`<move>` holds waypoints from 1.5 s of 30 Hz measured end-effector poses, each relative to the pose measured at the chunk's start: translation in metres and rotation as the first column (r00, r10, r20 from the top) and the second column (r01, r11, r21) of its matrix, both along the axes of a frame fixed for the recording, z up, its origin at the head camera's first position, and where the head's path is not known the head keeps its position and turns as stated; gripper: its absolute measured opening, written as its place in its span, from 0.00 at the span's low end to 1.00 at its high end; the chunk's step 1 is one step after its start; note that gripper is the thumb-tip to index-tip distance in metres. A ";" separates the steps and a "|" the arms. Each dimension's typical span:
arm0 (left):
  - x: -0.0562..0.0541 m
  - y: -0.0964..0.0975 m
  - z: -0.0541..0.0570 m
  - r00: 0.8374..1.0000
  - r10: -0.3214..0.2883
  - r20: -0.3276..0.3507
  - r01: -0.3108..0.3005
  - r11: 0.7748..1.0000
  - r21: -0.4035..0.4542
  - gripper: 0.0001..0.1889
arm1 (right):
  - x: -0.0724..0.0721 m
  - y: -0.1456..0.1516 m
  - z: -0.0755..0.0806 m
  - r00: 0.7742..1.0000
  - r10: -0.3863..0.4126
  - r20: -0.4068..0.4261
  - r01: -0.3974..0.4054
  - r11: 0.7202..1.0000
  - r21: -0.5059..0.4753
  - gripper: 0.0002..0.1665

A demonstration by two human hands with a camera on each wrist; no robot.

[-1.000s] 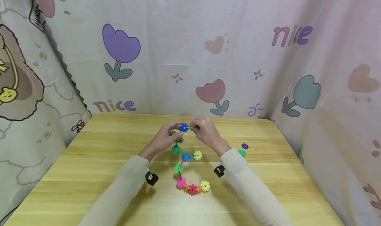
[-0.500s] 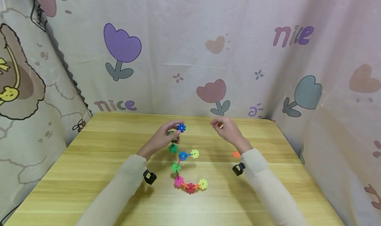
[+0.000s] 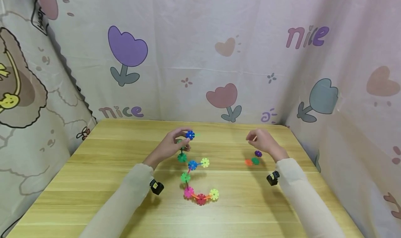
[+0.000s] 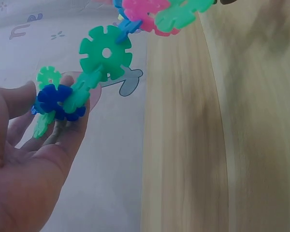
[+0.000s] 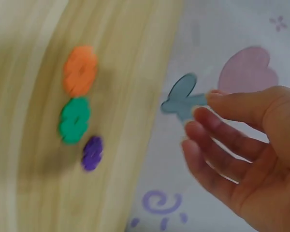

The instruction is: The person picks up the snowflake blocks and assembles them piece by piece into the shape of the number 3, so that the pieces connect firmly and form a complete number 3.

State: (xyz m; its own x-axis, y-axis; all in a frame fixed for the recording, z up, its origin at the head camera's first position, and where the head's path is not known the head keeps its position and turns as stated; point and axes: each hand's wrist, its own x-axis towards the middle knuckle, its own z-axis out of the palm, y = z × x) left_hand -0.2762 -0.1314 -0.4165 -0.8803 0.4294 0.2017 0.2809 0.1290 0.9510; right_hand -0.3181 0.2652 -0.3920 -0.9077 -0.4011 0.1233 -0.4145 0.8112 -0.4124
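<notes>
A chain of notched plastic snowflake discs runs down the middle of the table, joined edge to edge. My left hand [image 3: 170, 144] pinches its upper end by a dark blue disc [image 4: 58, 101] between thumb and fingers. A light green disc stands edge-on at the blue one's right side. Below it hang green discs [image 3: 182, 157], a blue disc [image 3: 192, 165], a yellow disc [image 3: 205, 162], and lower a pink, a red disc [image 3: 201, 199] and another yellow. To the right, my right hand [image 3: 264, 140] hovers with loosely bent fingers [image 5: 217, 140], nothing between them.
Three loose discs lie on the table under my right hand: orange [image 5: 80, 71], green [image 5: 74, 120] and purple [image 5: 92, 153]. A patterned curtain [image 3: 175, 56] rises behind the table's far edge. Each wrist wears a small black camera [image 3: 273, 178].
My right hand has left the blue disc's side and moved right, over the loose discs. The left hand still holds the chain, shifted slightly left.
</notes>
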 end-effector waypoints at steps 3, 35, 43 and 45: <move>0.000 0.000 0.000 1.000 -0.002 0.002 0.002 1.000 0.009 0.20 | -0.001 0.012 -0.006 1.000 0.008 0.014 -0.008 0.998 0.055 0.07; 0.003 0.005 -0.003 1.000 0.003 0.029 -0.003 1.000 0.024 0.21 | 0.000 0.044 -0.055 0.960 -0.193 0.202 0.185 0.981 0.056 0.09; 0.005 0.004 -0.002 1.000 -0.004 0.007 0.004 1.000 0.006 0.21 | 0.001 0.042 -0.058 0.964 -0.199 0.176 0.194 0.980 0.043 0.09; 0.005 0.005 -0.002 1.000 -0.002 0.011 0.002 1.000 0.007 0.21 | 0.001 0.042 -0.058 0.968 -0.193 0.161 0.188 0.981 0.044 0.07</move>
State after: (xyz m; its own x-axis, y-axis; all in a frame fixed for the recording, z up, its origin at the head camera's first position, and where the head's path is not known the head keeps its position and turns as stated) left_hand -0.2712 -0.1268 -0.4184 -0.8815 0.4300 0.1951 0.2709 0.1221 0.9548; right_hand -0.3173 0.3067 -0.4503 -0.9745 -0.2204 -0.0421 -0.1803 0.8810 -0.4374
